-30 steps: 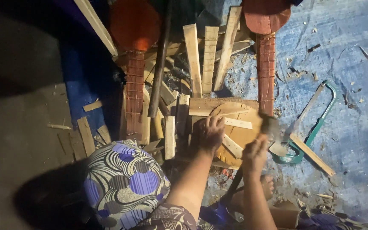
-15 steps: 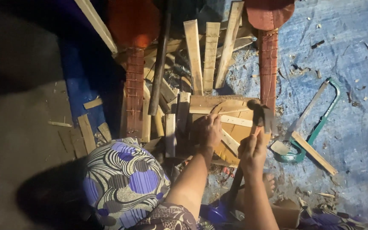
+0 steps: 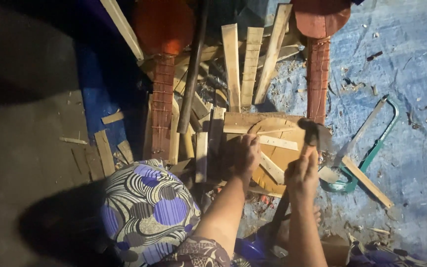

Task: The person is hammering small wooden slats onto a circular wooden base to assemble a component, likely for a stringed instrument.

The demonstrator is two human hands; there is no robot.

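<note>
My left hand (image 3: 245,155) presses down on the left part of a flat, rounded wooden panel (image 3: 277,158) with thin wooden braces across it, lying on the ground. My right hand (image 3: 302,174) grips the handle of a hammer (image 3: 310,134), whose dark head hangs just above the panel's upper right edge. The panel rests against a wooden board (image 3: 243,121).
Two reddish stringed-instrument necks (image 3: 163,113) (image 3: 318,79) lie at the top, with several loose wooden slats (image 3: 233,64) between them. A green-framed hacksaw (image 3: 366,143) lies on the blue tarp (image 3: 406,59) at right. A patterned cloth (image 3: 147,207) covers my knee. A dark pipe (image 3: 192,74) leans nearby.
The hammer has risen and shifted up toward the panel's top right edge. My left hand stayed pressed on the panel.
</note>
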